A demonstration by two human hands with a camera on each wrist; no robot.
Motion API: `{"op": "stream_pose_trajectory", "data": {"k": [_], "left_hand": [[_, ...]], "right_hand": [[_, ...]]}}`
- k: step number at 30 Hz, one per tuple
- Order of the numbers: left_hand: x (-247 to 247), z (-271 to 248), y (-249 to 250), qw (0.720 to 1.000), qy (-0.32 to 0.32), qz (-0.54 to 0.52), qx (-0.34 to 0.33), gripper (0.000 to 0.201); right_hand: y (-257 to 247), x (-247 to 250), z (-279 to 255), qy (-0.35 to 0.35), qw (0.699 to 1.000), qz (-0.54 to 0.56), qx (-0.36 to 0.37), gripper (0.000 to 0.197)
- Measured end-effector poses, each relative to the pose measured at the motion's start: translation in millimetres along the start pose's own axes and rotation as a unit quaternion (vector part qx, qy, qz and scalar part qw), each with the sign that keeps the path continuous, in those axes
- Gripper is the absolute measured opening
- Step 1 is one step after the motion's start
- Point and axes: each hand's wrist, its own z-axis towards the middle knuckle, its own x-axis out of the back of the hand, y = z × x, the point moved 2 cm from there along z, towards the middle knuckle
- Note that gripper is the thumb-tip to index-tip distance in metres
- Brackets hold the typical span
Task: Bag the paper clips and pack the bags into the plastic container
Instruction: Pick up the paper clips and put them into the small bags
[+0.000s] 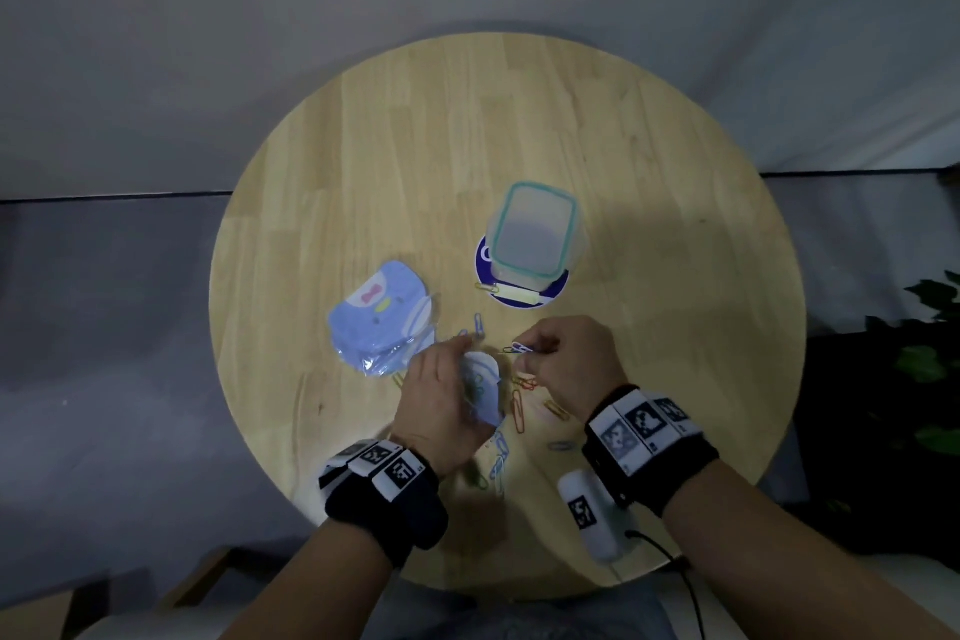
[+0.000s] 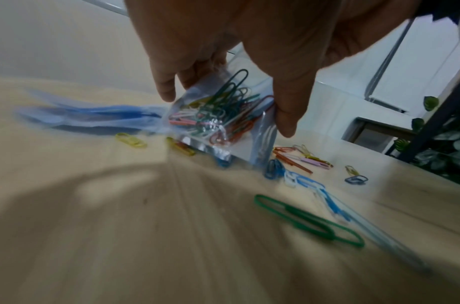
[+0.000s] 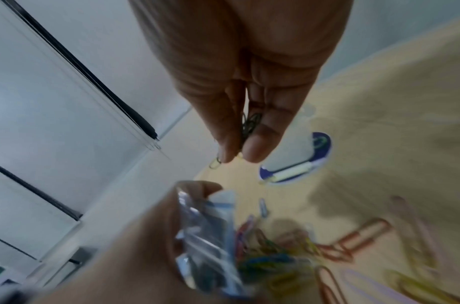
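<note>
Paper clips (image 1: 506, 465) lie loose on the round wooden desk (image 1: 363, 146), close to you, in blue, green, red, yellow and pink. A long green one (image 2: 308, 221) lies nearest your left wrist, and a long red one (image 1: 517, 410) lies between your two hands.

Your left hand (image 1: 439, 405) holds a small clear bag (image 2: 218, 115) just above the desk. Your thumb and fingers (image 2: 284, 119) are curled round its sides. The bag has lots of clips inside it, mostly green and red ones. Its top end points away from you.

Your right hand (image 1: 569, 361) is just to the right of the bag. Its thumb and first finger pinch a few clips (image 1: 517, 348) right by the bag's top. In the right wrist view these clips (image 3: 249, 125) look dark, and one yellow clip pokes out by the thumb tip.

A bit farther and to the left lies a flat pack of bags (image 1: 382, 314) with a blue cartoon face on it.

Farther still, to the right of the middle, stands the plastic container (image 1: 535, 234). It has a green rim and its lid is on. It sits on a round dark blue mat (image 1: 519, 299). A yellow clip lies at the mat's left edge.
</note>
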Motion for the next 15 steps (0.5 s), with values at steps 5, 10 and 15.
{"op": "stream_pose_trajectory", "data": {"k": [5,10,15], "left_hand": [[-3.0,11.6,16.4,0.999,0.009,0.022,-0.035,0.086],[-7.3,16.2,28.2,0.997,0.028,-0.011,-0.064,0.079],[-2.2,10.6,26.1,0.997,0.049,-0.042,-0.047,0.080]], "right_hand": [[-26.9,0.4,-2.1,-0.090,0.980,-0.167,0.060,0.018],[-38.5,2.9,-4.7,-0.118,0.980,-0.148,0.069,0.026],[-33.1,13.1,-11.2,-0.101,0.994,0.023,0.023,0.025]]}}
